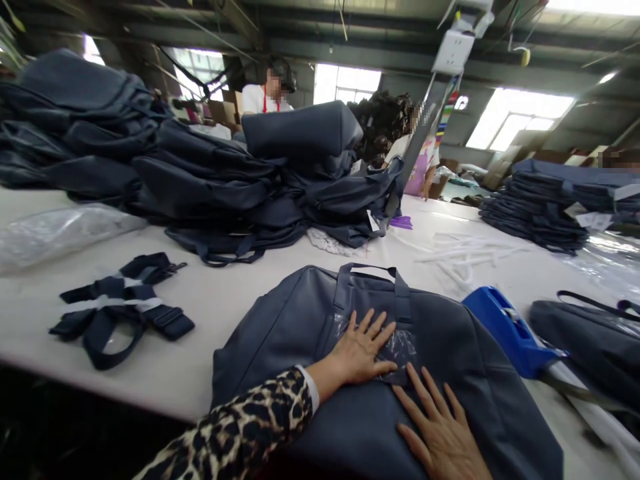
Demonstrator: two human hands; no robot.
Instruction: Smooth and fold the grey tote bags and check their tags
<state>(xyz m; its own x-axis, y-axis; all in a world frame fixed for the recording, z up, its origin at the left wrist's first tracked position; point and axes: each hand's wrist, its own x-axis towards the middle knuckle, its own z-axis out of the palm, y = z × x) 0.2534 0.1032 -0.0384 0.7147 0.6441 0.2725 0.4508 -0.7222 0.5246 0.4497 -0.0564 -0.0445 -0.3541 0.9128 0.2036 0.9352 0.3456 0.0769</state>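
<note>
A large dark blue bag (pixel 290 333) lies on the white table in front of me, its handle (pixel 400 297) toward the far side. On the clear plastic (pixel 400 343) at the bag's middle rests my left hand (pixel 363 347), fingers spread and pressing flat. My right hand (pixel 445 427) lies on the bag just to the right and nearer to me, its fingers spread too. Neither hand grips anything. Beyond the bag's right side stands a blue tape dispenser (pixel 510 330).
Bundled dark straps (pixel 123 303) lie at the left beside a clear plastic sheet (pixel 65 230). Piled dark bags (pixel 210 180) line the far side; another stack (pixel 540 200) stands at right. White strips (pixel 465 253) are scattered near a grey post (pixel 417 133). Several people are beyond.
</note>
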